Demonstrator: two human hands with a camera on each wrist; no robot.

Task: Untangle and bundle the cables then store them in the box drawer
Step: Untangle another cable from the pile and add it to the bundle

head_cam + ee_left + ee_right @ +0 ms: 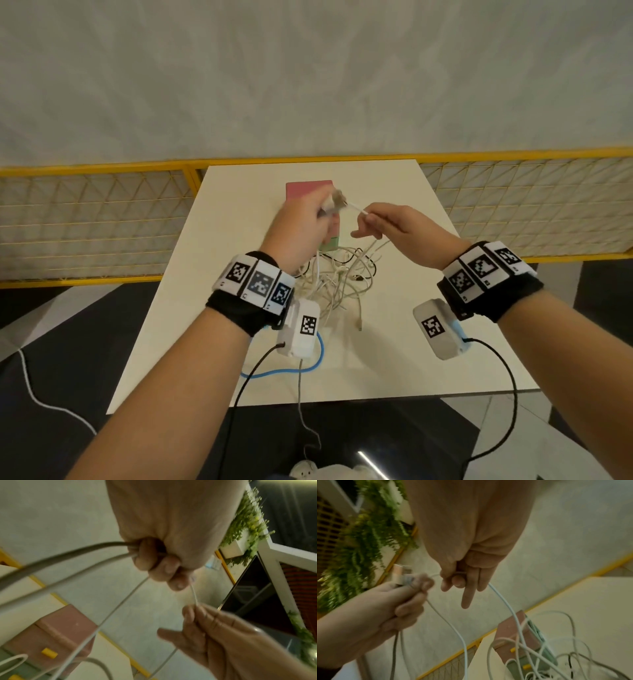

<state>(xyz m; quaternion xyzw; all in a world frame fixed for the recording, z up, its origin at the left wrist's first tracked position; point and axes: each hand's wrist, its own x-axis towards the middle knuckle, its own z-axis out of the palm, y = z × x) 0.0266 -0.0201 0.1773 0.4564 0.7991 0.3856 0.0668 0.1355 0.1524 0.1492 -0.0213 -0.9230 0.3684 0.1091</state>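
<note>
A tangle of white and dark cables [337, 277] lies mid-table, in front of the pink and green box [310, 190] with yellow drawer handles [49, 653]. Raised above the pile, my left hand [301, 222] is curled round a bunch of cable strands [65, 559], with their plug ends [334, 202] sticking up past the fist. My right hand [387, 221] pinches one thin white cable [505, 601] between thumb and fingers, a short way right of the left hand. A taut stretch of that cable [193, 595] runs between both hands. Its length hangs into the pile.
The white table [428, 342] ends near me at a dark floor. A yellow-framed mesh fence [85, 222] runs behind it, under a pale wall. A blue cable [291, 370] and dark leads trail from the wrist cameras. Green foliage [364, 534] hangs at the side.
</note>
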